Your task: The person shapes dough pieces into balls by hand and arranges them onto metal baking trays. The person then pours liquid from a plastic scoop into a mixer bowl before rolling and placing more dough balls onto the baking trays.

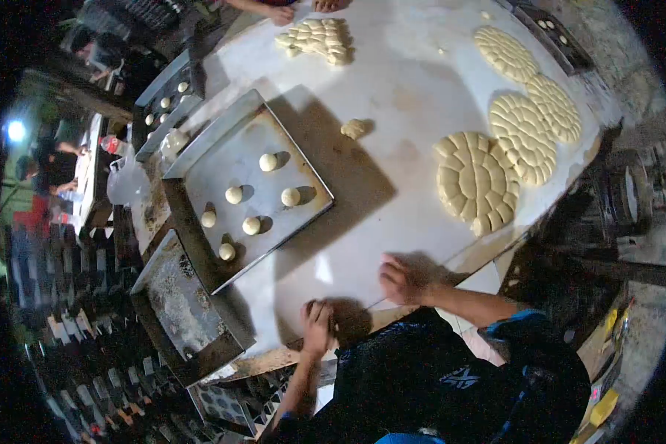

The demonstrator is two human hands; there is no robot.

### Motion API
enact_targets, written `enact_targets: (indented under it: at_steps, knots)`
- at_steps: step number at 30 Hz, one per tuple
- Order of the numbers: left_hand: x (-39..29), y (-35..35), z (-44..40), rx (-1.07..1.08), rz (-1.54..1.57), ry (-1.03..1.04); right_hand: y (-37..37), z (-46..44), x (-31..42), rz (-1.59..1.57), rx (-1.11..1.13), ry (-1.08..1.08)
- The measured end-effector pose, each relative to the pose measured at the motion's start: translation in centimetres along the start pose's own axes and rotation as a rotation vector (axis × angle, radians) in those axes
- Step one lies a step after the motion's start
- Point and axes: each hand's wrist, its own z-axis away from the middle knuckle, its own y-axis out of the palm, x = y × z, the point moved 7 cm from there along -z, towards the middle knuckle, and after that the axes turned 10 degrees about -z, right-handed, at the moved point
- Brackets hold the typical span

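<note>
My left hand (318, 325) rests on the pale tabletop (392, 200) near its front edge, fingers curled down. My right hand (402, 281) is also on the table, a short way to the right, its fingers bent and closed. Whatever lies beneath either palm is hidden. Ahead of my left hand, a metal tray (270, 126) holds several small round dough balls (251, 226), spaced apart. Beyond my right hand lies a round slab of dough (475, 177) cut into many pieces. A small loose lump of dough (354, 129) sits mid-table.
More cut dough slabs (523, 137) lie at the right. A dough pile (314, 41) sits at the far side near another person's hand (281, 15). A worn tray (181, 300) stands at the left, and another tray with dough balls (166, 100) behind it.
</note>
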Motion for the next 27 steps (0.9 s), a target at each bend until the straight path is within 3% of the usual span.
enact_targets:
  at_steps: [2,4,5,8,10,12,13,14,15,16,17,18,19,20,22,24,26,27]
  knots:
    - [2.8,-6.6,-0.9,-0.058,0.076,0.061,-2.8,0.1,-3.3,0.104,0.006,-0.072]
    - [5.4,-10.2,-6.6,0.005,-0.026,-0.123,-4.1,-3.2,-7.0,0.168,-0.205,0.121]
    - [5.3,-9.9,-9.2,0.014,-0.033,-0.129,-4.2,-5.9,-7.1,0.073,-0.151,0.210]
    - [3.7,-8.5,-12.5,-0.190,0.550,-0.493,-0.9,-8.6,-4.6,0.082,-0.194,0.225]
    - [0.7,-4.3,-9.0,-0.157,0.155,-0.239,1.5,-5.6,-2.5,0.135,-0.050,0.081]
    - [-4.2,-11.3,-7.7,-0.080,0.067,-0.026,-0.1,-2.2,-3.4,0.077,0.011,0.030]
    - [-2.8,-11.7,-6.3,-0.088,0.130,-0.060,-1.1,-1.0,-5.1,0.054,0.076,0.052]
    - [-0.1,-12.1,-5.0,-0.092,0.193,-0.089,-2.8,-1.7,-6.3,0.182,0.034,-0.075]
    - [3.6,-9.6,-4.8,-0.022,0.232,-0.123,-4.2,-3.6,-7.7,0.197,-0.126,-0.036]
    - [8.6,-5.7,-2.3,-0.122,0.722,-0.629,-5.4,-5.1,-9.0,0.210,-0.287,0.010]
    - [3.8,-17.0,-9.0,-0.514,0.099,-0.136,-5.0,-7.1,-9.2,0.199,-0.285,0.001]
    - [8.8,-10.8,-8.4,-0.468,0.093,-0.179,-4.0,-9.0,-9.5,0.202,-0.297,0.163]
    - [9.5,-8.7,-9.9,-0.349,0.426,-0.467,-3.1,-9.5,-9.7,0.205,-0.300,0.332]
    - [10.1,-5.7,-10.2,-0.241,0.595,-0.677,-2.2,-9.0,-8.5,0.197,-0.287,0.330]
    - [2.5,-10.5,-10.6,-0.349,0.417,-0.367,-0.4,-8.1,-5.8,0.106,-0.153,0.233]
    - [0.3,-9.2,-6.4,-0.056,0.040,-0.222,-2.0,-6.0,-7.0,0.087,-0.127,0.195]
    - [1.7,-10.5,-3.5,-0.068,0.117,-0.115,-3.7,-2.8,-9.4,0.038,-0.076,0.177]
    - [6.2,-6.6,-1.3,-0.030,0.888,-0.616,-4.2,-2.8,-11.6,0.194,-0.128,0.176]
